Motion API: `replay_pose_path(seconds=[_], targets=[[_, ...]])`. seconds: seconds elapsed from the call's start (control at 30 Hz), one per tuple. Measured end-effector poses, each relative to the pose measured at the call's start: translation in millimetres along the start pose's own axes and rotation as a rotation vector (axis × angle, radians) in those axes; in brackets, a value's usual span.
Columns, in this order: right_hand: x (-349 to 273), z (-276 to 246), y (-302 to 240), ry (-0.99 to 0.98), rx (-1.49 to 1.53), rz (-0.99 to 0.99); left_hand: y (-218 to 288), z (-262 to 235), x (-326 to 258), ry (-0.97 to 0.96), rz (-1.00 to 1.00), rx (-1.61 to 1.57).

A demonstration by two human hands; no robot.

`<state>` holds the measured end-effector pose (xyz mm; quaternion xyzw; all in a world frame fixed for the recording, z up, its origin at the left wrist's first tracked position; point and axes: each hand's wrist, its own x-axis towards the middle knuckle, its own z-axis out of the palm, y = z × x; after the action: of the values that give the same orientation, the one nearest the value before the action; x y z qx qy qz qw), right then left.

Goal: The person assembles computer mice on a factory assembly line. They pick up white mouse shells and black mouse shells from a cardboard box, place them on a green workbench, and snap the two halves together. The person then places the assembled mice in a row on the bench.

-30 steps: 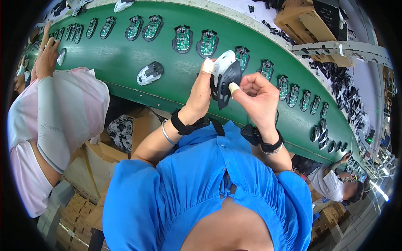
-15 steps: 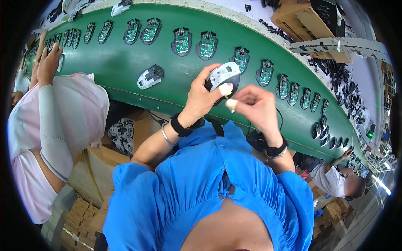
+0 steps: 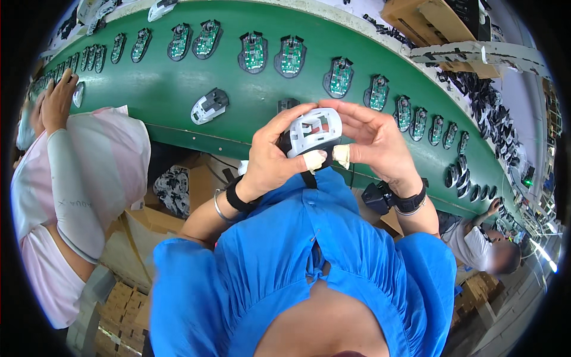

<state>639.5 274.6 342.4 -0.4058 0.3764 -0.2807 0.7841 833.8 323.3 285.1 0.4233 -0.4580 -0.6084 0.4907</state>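
Between my two hands, above the near edge of the green bench, is a computer mouse point(image 3: 315, 130) with a white shell full of cut-outs and a dark lower part. My left hand point(image 3: 270, 153) is closed round its left side, thumb at the near edge. My right hand point(image 3: 383, 146) grips the right side, fingers along the far edge and thumb at the near corner. Both thumbs wear pale coverings. A grey-and-white mouse shell point(image 3: 209, 107) lies on the bench to the left. Just beyond my left fingers a dark piece point(image 3: 288, 105) shows, partly hidden.
Along the green bench point(image 3: 250, 98) runs a row of open mouse bases with green circuit boards point(image 3: 254, 53). Dark mouse parts point(image 3: 457, 175) gather at the right. Co-workers sit left point(image 3: 77, 190) and far right. A cardboard box point(image 3: 437, 27) stands at the back.
My right hand, apart from the mouse before, has come onto its right side. The mouse has turned so its cut-out shell faces up. The bench parts have shifted slightly in view.
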Motion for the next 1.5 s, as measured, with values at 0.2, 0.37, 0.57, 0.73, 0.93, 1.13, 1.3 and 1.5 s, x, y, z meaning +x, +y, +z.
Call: replay_pose_path(seconds=[0.2,0.37,0.57,0.73,0.93,1.13,1.3,1.5], targets=[[22.1,-35.6,36.7,0.097,0.221,0.259,-46.2,7.5,12.7,0.005,-0.297,-0.124],[23.7,-61.5,59.7,0.067,0.562,0.216,-36.8,-8.9,18.0,-0.249,-0.294,0.214],[26.8,-49.0,34.8,-0.033,-0.357,0.165,-20.1,-6.9,21.5,-0.322,-0.386,0.538],[15.7,-32.2,32.9,-0.127,-0.803,0.155,-8.0,1.5,11.4,-0.351,-0.339,0.703],[-20.0,-42.0,133.5,0.082,-0.567,0.053,-65.2,2.8,1.2,-0.650,-0.418,0.834],[-51.4,-86.3,167.6,0.845,-0.297,-0.168,-73.4,-12.1,2.4,-0.424,-0.193,0.569],[-122.5,-230.9,205.8,1.796,-0.418,-0.325,-131.9,-61.5,18.6,0.189,-0.174,0.893],[-89.3,-245.0,209.0,2.107,-1.370,0.201,-156.4,-0.4,18.1,0.367,-0.243,1.106]])
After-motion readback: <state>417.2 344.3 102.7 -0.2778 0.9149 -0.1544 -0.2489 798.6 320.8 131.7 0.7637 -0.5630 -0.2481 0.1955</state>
